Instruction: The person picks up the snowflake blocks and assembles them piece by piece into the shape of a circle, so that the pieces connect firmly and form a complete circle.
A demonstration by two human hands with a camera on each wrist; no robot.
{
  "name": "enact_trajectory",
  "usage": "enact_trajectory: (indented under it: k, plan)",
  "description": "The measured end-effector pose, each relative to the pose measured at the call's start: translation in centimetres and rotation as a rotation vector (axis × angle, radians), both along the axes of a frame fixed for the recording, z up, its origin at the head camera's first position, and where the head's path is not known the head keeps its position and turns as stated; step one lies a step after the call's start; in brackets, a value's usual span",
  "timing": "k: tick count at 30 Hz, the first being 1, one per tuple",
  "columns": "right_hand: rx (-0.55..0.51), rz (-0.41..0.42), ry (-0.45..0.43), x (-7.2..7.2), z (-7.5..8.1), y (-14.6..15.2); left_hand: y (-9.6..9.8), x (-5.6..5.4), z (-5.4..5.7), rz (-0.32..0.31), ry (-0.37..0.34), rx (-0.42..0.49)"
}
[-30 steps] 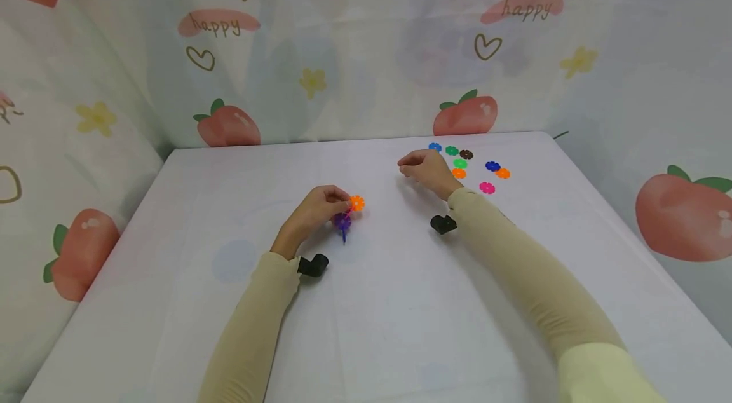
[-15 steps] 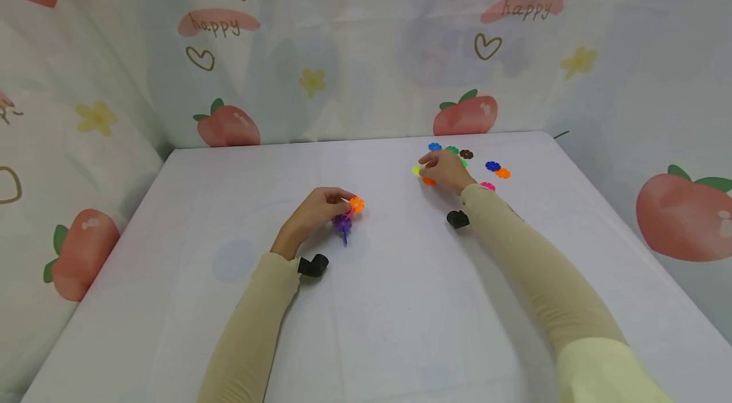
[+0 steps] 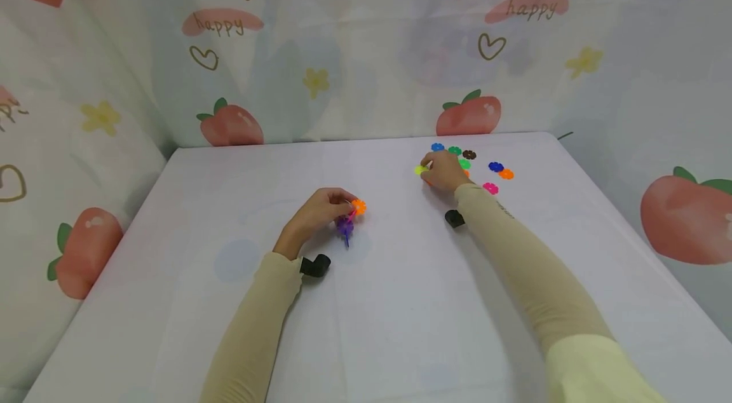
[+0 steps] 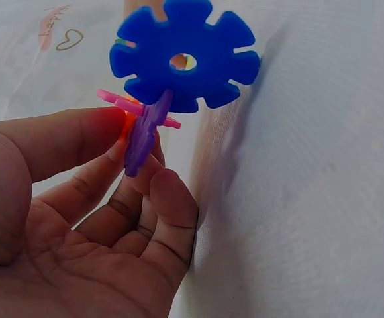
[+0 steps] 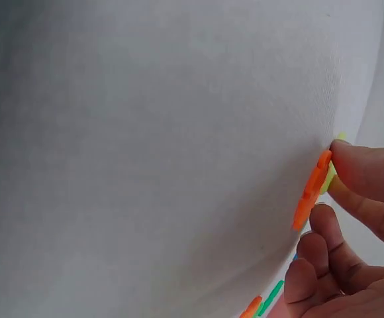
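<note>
My left hand (image 3: 317,211) pinches several plastic interlocking discs, notched like flowers and slotted together. The left wrist view shows a blue disc (image 4: 218,76) at the end, a purple disc (image 4: 141,142) slotted into it, then a pink disc (image 4: 122,101). In the head view an orange disc (image 3: 359,206) sticks out past the fingertips. On the table to the right, my right hand (image 3: 446,171) pinches a yellow disc (image 3: 420,170) between thumb and index finger. Right against that one, a loose orange disc (image 5: 311,192) is seen edge-on in the right wrist view.
Loose discs lie around the right hand: light blue (image 3: 437,147), green (image 3: 454,150), brown (image 3: 469,154), dark blue (image 3: 495,166), orange (image 3: 506,174) and pink (image 3: 490,188). The white table (image 3: 389,314) ends at a patterned cloth (image 3: 377,72) behind.
The right hand has moved right, from the bare tabletop to the loose discs, and its fingers have come onto the yellow disc. The left hand has stayed almost still with its joined discs.
</note>
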State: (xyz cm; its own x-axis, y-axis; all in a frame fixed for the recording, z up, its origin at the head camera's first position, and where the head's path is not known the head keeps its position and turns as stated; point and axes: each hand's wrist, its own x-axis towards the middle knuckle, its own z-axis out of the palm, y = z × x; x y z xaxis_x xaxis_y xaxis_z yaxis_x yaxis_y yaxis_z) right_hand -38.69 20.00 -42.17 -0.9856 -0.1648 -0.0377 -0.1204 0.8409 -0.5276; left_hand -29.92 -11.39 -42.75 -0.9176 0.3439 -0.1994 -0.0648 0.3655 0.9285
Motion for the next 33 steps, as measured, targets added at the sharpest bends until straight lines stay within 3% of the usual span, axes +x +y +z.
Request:
enact_trajectory:
  k: [6, 16, 22, 33]
  plan:
    - [-0.018, -0.021, 0.009, 0.4, 0.3, 0.1, 0.0, 0.0, -0.1, -0.004, 0.015, -0.002]
    - [-0.162, -0.046, 0.054, 1.0, 0.0, -0.2, -0.2, -0.1, -0.4, -0.010, 0.023, 0.029]
    - [-0.248, -0.020, 0.033, 1.8, 0.1, -0.9, -0.2, 0.0, -0.2, -0.013, 0.022, 0.015]
    - [-0.312, 0.039, -0.039, 3.5, 0.4, -2.8, -0.1, 0.0, 0.0, -0.009, 0.013, 0.007]
